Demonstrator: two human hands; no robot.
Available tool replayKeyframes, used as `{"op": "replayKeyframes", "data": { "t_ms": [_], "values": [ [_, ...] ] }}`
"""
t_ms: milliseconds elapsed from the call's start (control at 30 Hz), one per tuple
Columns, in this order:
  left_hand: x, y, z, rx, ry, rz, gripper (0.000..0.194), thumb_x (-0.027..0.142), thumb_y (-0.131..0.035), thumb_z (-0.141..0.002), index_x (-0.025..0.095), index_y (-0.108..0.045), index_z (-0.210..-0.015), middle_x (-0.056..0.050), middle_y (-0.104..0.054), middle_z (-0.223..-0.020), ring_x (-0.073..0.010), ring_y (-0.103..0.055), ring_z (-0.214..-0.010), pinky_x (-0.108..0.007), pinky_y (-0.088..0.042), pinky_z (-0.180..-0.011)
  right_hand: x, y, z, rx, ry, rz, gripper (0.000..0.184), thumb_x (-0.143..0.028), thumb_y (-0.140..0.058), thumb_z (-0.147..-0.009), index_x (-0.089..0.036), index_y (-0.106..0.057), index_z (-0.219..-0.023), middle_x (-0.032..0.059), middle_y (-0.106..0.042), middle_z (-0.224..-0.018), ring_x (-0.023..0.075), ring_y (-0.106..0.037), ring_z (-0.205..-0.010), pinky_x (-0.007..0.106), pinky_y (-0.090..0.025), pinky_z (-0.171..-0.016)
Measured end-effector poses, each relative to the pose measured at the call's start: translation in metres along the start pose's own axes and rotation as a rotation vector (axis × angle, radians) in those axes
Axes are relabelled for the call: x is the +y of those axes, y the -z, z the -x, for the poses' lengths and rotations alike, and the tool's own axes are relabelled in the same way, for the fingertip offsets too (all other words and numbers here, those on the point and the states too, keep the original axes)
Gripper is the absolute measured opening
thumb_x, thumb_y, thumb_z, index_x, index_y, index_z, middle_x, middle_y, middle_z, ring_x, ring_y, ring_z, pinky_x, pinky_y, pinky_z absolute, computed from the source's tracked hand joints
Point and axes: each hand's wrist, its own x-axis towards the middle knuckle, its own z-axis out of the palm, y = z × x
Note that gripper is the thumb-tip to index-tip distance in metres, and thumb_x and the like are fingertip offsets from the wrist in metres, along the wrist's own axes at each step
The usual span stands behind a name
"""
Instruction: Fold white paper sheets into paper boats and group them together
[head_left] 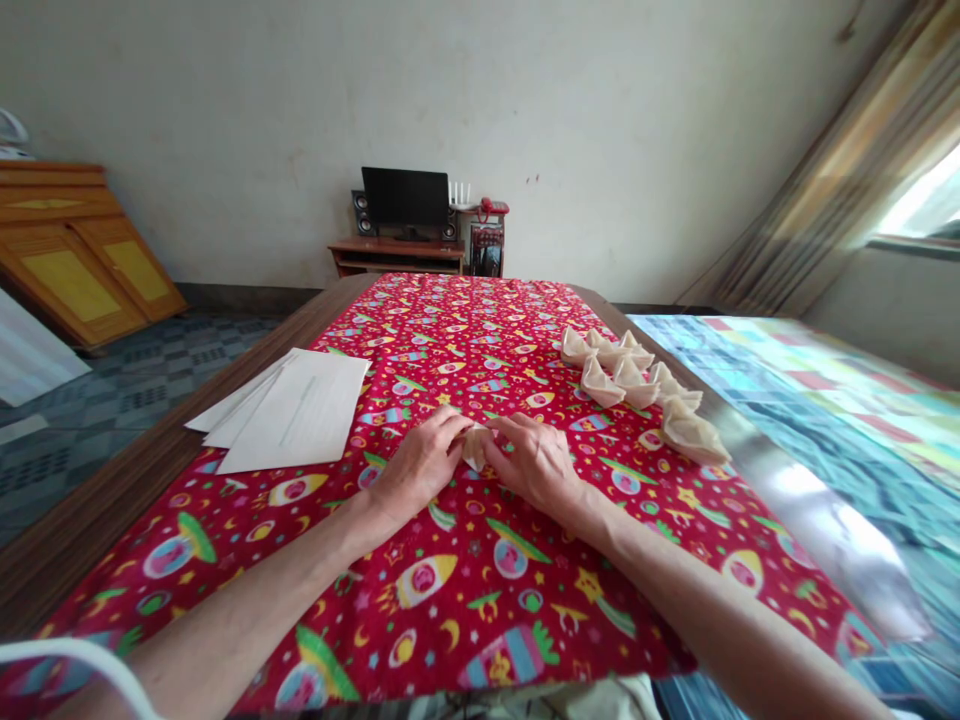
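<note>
Between my two hands is a small piece of cream folded paper (475, 448), low over the red patterned cloth (420, 640). My left hand (424, 455) pinches its left side, with thumb and fingers closed. On the opposite side my right hand (536, 458) grips it, fingers bent over the top. Much of the paper is hidden behind my fingers. To the right stand several folded paper shapes (630, 385) with pointed ends, like little boats or ingots, set close together. A fanned stack of pale paper sheets (300, 410) lies to the left.
The cloth covers a long brown wooden table (97, 510). Along its right side is a bed (810, 410) with a patterned cover. Against the far wall, a monitor (405, 198) and speakers stand on a small desk (397, 255). A wooden cabinet (75, 260) is at far left.
</note>
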Motion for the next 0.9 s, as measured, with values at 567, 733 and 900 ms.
{"op": "replayKeyframes", "data": {
  "t_ms": [567,733,900],
  "values": [
    [0.001,-0.005,0.0,-0.032,0.0,0.021,0.021,0.007,-0.05,-0.084,0.018,-0.06,-0.099,-0.004,-0.06,-0.094,-0.0165,-0.061,-0.088,-0.029,-0.05,-0.081,0.001,-0.012,-0.013,-0.124,-0.159,0.054,0.018,-0.033,-0.054,-0.081,-0.023,-0.066,-0.089,0.0024,-0.07,-0.077,0.0164,-0.062,-0.071,0.024,-0.029,-0.058],
    [0.0,-0.007,0.0,-0.054,-0.012,0.032,0.023,0.005,-0.05,-0.083,0.018,-0.06,-0.099,-0.004,-0.06,-0.093,-0.0162,-0.061,-0.087,-0.029,-0.05,-0.08,0.001,-0.015,-0.014,-0.138,-0.132,0.036,0.013,-0.028,-0.052,-0.081,-0.022,-0.064,-0.083,0.0007,-0.068,-0.072,0.0144,-0.059,-0.065,0.025,-0.024,-0.054],
    [0.002,-0.006,0.0,-0.055,-0.022,0.026,0.023,0.004,-0.049,-0.084,0.018,-0.059,-0.1,-0.004,-0.06,-0.094,-0.0166,-0.061,-0.087,-0.029,-0.05,-0.081,0.001,-0.013,-0.012,-0.142,-0.075,0.041,0.014,-0.027,-0.051,-0.081,-0.019,-0.062,-0.087,0.002,-0.066,-0.076,0.0139,-0.056,-0.063,0.026,-0.023,-0.053]
  ]
}}
